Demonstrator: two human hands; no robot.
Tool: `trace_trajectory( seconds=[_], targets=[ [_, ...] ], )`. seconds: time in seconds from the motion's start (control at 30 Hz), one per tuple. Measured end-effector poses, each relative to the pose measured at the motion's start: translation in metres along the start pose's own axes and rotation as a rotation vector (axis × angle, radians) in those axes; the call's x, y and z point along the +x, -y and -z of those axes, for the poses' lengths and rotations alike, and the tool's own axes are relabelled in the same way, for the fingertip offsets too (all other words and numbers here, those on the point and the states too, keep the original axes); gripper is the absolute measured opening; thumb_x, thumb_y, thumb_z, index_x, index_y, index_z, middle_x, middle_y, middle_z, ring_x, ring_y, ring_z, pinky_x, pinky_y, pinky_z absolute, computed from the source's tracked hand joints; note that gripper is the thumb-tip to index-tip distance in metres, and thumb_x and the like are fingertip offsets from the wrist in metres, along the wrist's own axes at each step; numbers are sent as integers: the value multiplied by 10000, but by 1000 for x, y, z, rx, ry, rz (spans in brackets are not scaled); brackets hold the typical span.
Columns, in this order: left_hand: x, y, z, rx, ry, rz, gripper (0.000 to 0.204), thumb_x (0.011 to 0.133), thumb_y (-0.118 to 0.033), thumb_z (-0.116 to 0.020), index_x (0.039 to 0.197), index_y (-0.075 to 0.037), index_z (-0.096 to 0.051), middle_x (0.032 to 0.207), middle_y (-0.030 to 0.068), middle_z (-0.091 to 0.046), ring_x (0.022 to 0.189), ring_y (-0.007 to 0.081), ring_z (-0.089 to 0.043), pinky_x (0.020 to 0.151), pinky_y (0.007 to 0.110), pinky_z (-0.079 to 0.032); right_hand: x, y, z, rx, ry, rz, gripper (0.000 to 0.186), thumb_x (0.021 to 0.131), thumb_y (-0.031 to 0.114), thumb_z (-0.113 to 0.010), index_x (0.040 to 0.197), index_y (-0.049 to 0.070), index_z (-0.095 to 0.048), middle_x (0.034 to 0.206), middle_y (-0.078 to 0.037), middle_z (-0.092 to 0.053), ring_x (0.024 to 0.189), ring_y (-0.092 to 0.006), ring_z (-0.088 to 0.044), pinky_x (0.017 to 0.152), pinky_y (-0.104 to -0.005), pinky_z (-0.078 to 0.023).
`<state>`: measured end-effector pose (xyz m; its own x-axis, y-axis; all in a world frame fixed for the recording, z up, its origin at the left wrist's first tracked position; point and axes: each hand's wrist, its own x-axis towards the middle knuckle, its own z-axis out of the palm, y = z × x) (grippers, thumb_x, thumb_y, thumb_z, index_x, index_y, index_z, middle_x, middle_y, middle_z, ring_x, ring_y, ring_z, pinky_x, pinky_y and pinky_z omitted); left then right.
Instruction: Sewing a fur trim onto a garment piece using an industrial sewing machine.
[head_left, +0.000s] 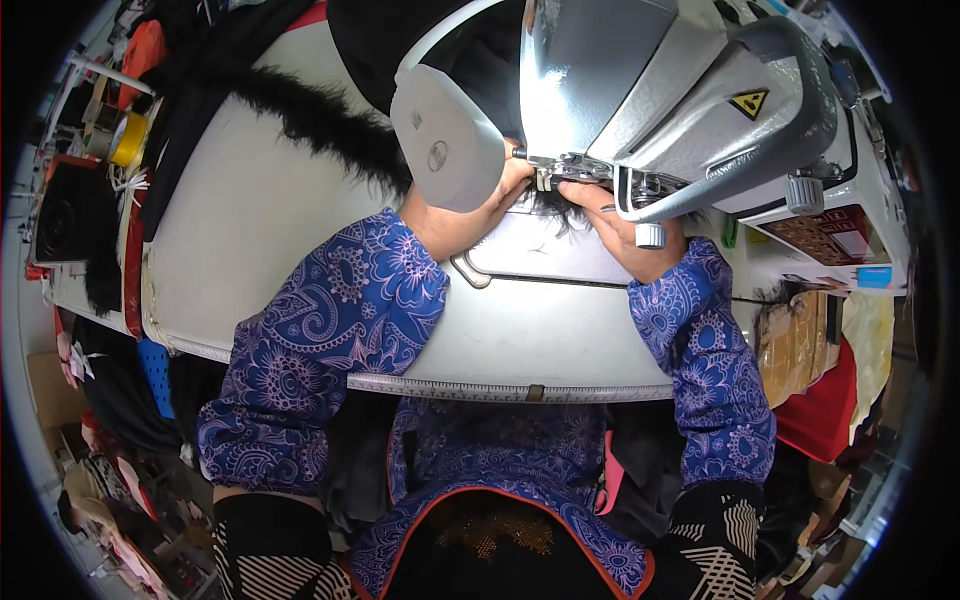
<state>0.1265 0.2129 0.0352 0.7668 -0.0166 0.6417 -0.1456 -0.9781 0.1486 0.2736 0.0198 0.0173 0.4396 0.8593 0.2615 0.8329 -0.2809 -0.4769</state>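
Note:
At the needle area of a grey and white sewing machine (pixel 580 80), both hands are close together on a strip of black furry trim (pixel 548 203). My left hand (pixel 462 225) is closed at the trim on the left of the needle area. A grey rounded housing (pixel 445 140) on a curved arm covers part of that hand, so its grip is only partly seen. From the right, my right hand (pixel 635 245) pinches the trim, its fingertips pressed close by the presser foot. More of the black fur (pixel 325 130) trails over the table to the far left.
The white table (pixel 260 200) has a measuring tape (pixel 500 388) along its front edge. A yellow tape roll (pixel 128 138) sits at the far left. Dark fabric (pixel 200 110) hangs over the table's left part. At the right lie a brown package (pixel 792 340) and red cloth (pixel 825 405).

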Motion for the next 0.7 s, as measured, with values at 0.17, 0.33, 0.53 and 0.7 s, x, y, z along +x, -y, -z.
trace_trajectory(
  seconds=[0.17, 0.33, 0.53, 0.7],
  targets=[
    [-2, -2, -6, 11, -23, 52, 112, 764, -124, -779, 858, -104, -721, 699, 54, -680, 627, 219, -667, 614, 324, -548, 1, -8, -3, -37, 67, -9, 298, 827, 34, -737, 1076, 196, -760, 1047, -60, -729, 939, -232, -697, 857, -344, -552],
    [-6, -3, -5, 1, 62, 105, 128, 876, -159, -702, 988, -101, -677, 813, 53, -596, 779, 251, -631, 656, 400, -511, 3, 3, 2, -184, -15, 197, 271, 844, 71, -732, 1080, 201, -760, 1041, -46, -730, 935, -207, -690, 868, -331, -540],
    [-6, -4, 6, 77, -21, 70, 164, 711, -117, -789, 854, -98, -711, 765, 42, -674, 746, 218, -656, 678, 340, -540, 1, -1, 12, -108, 52, 78, 257, 832, 57, -735, 1054, 182, -766, 947, -92, -724, 852, -262, -692, 769, -367, -539],
    [-12, -23, 19, 20, 129, -21, 256, 694, -73, -735, 951, -79, -728, 954, 40, -692, 874, 212, -666, 764, 347, -534, -6, 7, 58, -112, 129, 178, 222, 798, 91, -683, 1004, 157, -732, 954, -79, -691, 858, -298, -667, 756, -389, -532]
  ],
)
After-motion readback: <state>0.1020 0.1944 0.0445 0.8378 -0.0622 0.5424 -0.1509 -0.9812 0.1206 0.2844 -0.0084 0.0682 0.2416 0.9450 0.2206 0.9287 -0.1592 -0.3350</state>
